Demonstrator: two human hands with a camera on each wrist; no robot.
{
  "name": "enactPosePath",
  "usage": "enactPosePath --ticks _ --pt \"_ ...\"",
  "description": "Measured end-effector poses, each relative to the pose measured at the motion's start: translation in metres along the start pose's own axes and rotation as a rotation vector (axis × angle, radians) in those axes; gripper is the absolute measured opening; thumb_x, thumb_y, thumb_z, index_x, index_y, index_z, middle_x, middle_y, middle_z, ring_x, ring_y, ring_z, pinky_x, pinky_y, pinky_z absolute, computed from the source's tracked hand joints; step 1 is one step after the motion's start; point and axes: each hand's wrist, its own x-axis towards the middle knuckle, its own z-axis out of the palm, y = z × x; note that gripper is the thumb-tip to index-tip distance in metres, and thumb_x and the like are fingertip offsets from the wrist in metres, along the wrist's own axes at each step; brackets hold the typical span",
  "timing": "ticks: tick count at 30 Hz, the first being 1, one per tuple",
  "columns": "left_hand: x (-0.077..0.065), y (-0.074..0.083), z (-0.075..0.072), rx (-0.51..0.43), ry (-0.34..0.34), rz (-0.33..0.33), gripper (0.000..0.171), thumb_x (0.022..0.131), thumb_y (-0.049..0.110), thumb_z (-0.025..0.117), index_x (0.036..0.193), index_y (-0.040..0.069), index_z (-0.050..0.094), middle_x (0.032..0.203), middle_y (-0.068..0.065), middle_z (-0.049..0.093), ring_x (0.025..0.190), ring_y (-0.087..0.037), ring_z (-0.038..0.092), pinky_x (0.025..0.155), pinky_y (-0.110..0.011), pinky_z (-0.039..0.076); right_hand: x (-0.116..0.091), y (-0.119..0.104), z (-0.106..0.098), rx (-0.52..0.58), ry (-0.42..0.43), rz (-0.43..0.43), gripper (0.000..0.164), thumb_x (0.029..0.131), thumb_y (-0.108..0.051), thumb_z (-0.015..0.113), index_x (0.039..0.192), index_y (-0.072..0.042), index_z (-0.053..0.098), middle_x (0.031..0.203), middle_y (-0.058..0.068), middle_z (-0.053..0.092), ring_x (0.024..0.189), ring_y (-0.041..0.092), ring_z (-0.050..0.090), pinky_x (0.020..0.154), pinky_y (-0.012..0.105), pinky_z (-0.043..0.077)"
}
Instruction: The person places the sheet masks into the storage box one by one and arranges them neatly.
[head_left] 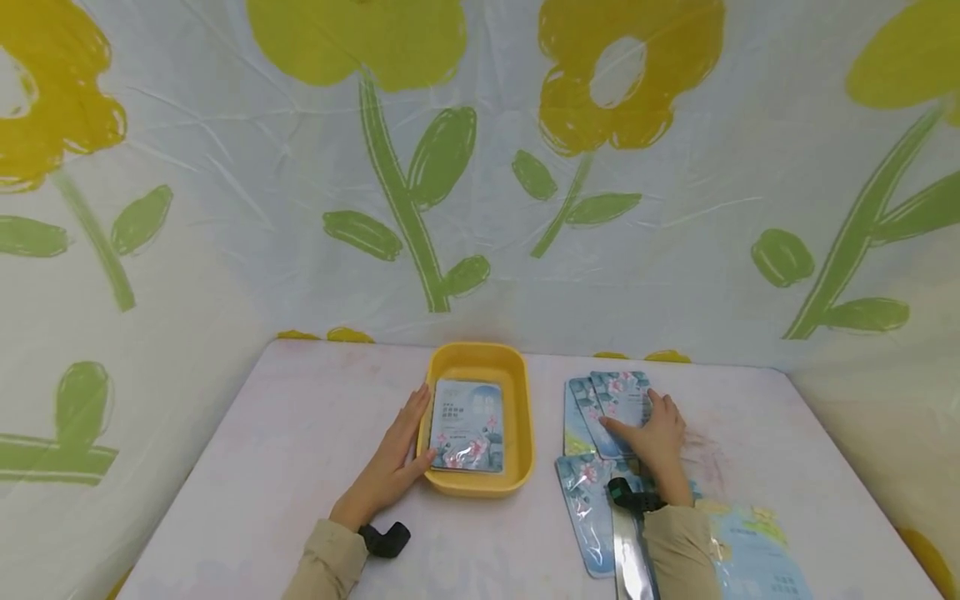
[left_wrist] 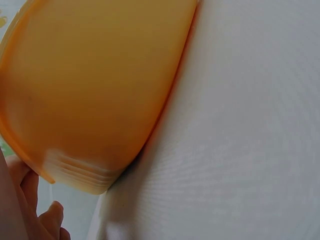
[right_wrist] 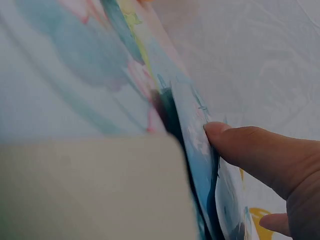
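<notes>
A yellow plastic tray (head_left: 480, 485) stands on the table with flat blue floral packets (head_left: 467, 425) lying in it. My left hand (head_left: 390, 467) rests along the tray's left side, fingers extended against the rim and thumb at its front left corner. In the left wrist view the tray's outer wall (left_wrist: 95, 95) fills much of the picture. To the right, my right hand (head_left: 662, 437) spans the top floral packet (head_left: 621, 396) of a fanned pile, thumb at its left edge and fingers at its right. The right wrist view shows the thumb (right_wrist: 240, 142) against the packet edges (right_wrist: 197, 145).
Another floral packet (head_left: 588, 517) lies in front of the pile, beside a shiny silver one (head_left: 632, 562) partly under the right wrist. Pale blue and yellow packets (head_left: 757, 554) lie at the front right. A flower-printed cloth (head_left: 480, 283) hangs behind the table.
</notes>
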Motion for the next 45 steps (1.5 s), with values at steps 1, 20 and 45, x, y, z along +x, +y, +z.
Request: enactPosePath --ticks 1,20,45 --pt "0.000 0.000 0.000 -0.002 -0.001 -0.001 0.081 0.097 0.035 0.056 0.161 0.022 0.009 0.167 0.006 0.004 0.153 -0.020 0.003 0.122 -0.049 0.009 0.000 0.000 0.000 0.002 -0.006 0.010 0.105 0.078 -0.041 0.079 0.150 0.011 0.023 0.154 0.041 0.011 0.140 0.058 0.009 0.112 0.069 0.009" --pt "0.003 0.002 -0.001 -0.023 0.004 0.003 0.080 0.097 0.034 0.057 0.161 0.019 0.011 0.167 0.004 0.006 0.152 -0.023 0.004 0.121 -0.053 0.010 -0.005 -0.002 -0.007 -0.044 0.031 0.177 0.119 0.068 -0.058 0.083 0.146 0.011 0.025 0.143 0.044 0.016 0.129 0.062 0.014 0.101 0.077 0.011" --pt "0.003 0.001 0.000 -0.019 -0.011 -0.020 0.080 0.098 0.036 0.056 0.161 0.021 0.010 0.167 0.005 0.005 0.153 -0.021 0.003 0.122 -0.050 0.009 -0.008 0.019 -0.023 0.376 0.283 0.336 0.050 0.098 -0.026 0.056 0.130 0.012 0.055 0.125 0.029 0.056 0.104 0.034 0.052 0.085 0.036 0.045"
